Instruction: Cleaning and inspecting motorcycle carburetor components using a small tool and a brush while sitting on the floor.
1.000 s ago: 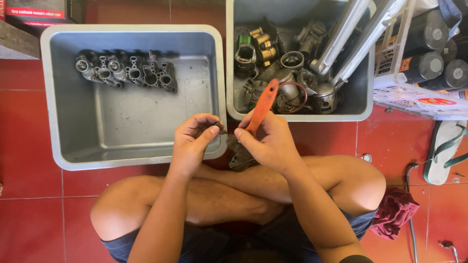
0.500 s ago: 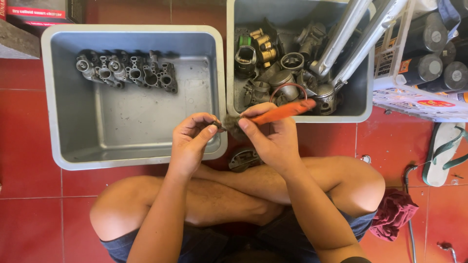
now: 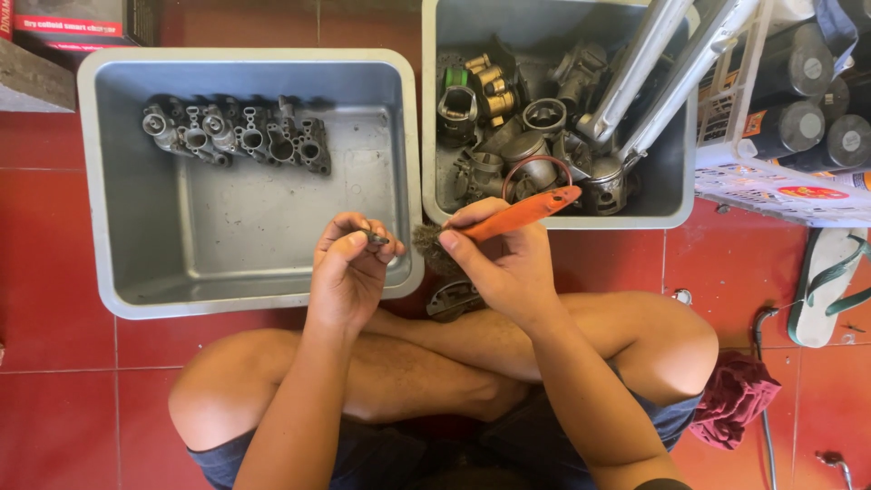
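Observation:
My left hand [image 3: 349, 268] pinches a small dark metal part [image 3: 376, 239] between fingertips, just over the near right corner of the left grey tub [image 3: 109, 181]. My right hand [image 3: 504, 263] grips an orange-handled wire brush [image 3: 517, 216]; its bristle head [image 3: 428, 240] sits right beside the small part. A row of joined carburetor bodies [image 3: 238, 134] lies at the far side of the left tub. The right grey tub [image 3: 432, 109] holds several metal engine parts and two silver tubes [image 3: 649, 73]. Another dark part [image 3: 454, 299] lies on the floor under my right hand.
I sit cross-legged on red floor tiles [image 3: 54, 227]. A white crate with dark cylinders [image 3: 798, 118] stands at the right, with a green-strapped sandal [image 3: 830, 281] and a maroon rag [image 3: 737, 399] near my right knee. A box [image 3: 73, 23] sits at the top left.
The brush handle has swung from pointing up and away to lying nearly level toward the right. The bristle head has come close to the small part in my left hand.

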